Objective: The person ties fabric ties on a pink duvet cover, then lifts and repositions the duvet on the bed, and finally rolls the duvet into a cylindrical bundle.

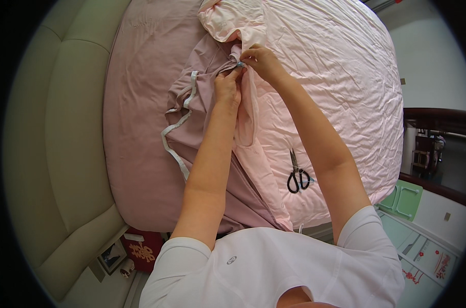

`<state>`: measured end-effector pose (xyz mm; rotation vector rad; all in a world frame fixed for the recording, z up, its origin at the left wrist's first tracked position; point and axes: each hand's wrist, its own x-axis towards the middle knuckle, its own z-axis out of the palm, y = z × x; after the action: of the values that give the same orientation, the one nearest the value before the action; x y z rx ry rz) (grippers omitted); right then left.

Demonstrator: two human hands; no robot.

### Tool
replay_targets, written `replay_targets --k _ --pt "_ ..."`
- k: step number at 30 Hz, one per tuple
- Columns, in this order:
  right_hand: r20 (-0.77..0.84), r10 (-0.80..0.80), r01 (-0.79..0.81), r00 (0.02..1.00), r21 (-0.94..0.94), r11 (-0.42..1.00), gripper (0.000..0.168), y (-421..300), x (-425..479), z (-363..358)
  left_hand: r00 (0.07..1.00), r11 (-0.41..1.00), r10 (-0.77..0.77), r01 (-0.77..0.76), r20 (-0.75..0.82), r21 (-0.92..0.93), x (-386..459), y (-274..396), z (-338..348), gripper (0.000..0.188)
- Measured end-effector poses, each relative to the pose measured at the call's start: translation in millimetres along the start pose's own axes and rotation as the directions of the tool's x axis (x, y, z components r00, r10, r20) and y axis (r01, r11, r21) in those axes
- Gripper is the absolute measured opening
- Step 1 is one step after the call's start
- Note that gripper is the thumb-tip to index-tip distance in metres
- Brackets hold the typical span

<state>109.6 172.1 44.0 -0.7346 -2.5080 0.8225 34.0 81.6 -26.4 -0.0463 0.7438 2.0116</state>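
My left hand (228,87) is closed around bunched mauve fabric (211,86), its thumb just below a small light-blue strip (239,64). Thumb and fingers of my right hand (264,63) pinch at that strip from the right. The mauve fabric looks like an opened duvet cover, with a white edging tape (175,125) running wavy down its left side. Beside and beneath it lies a pale pink quilt (333,77), one corner folded over above my hands. Black-handled scissors (299,179) rest on the quilt, blades pointing away from me. A blue scrap shows under their handles.
A padded beige headboard (75,115) borders the mauve bed sheet (140,96) on the left. A red box (142,252) and a framed picture (112,256) stand at the lower left. Past the bed on the right are a green folding table (402,200) and a dark wooden frame (440,115).
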Motion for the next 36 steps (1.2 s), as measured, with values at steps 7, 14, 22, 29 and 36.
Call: replay_targets --k 7,14,22,29,36 --pt "0.229 0.187 -0.236 0.955 0.207 0.95 0.019 -6 -3 -3 0.995 0.999 -0.005 0.011 -0.104 0.051 -11 6 8 0.014" --pt "-0.021 0.058 -0.054 0.998 0.163 0.985 0.017 2 -17 13 0.988 0.996 0.065 -0.054 -0.138 0.077 -20 7 16 0.011" --pt "-0.223 0.095 -0.065 0.97 0.139 0.988 0.012 -12 -26 20 0.998 0.998 -0.044 0.043 0.036 0.038 -16 11 1 0.014" --pt "-0.232 -0.018 0.038 0.973 0.084 0.996 0.014 -9 -30 22 0.994 0.997 -0.076 0.076 0.073 0.005 -12 11 -4 0.012" --pt "-0.195 0.027 -0.028 0.98 0.0 1.0 0.016 -7 -31 23 0.998 0.993 -0.055 0.054 0.002 0.109 -16 10 -1 0.01"
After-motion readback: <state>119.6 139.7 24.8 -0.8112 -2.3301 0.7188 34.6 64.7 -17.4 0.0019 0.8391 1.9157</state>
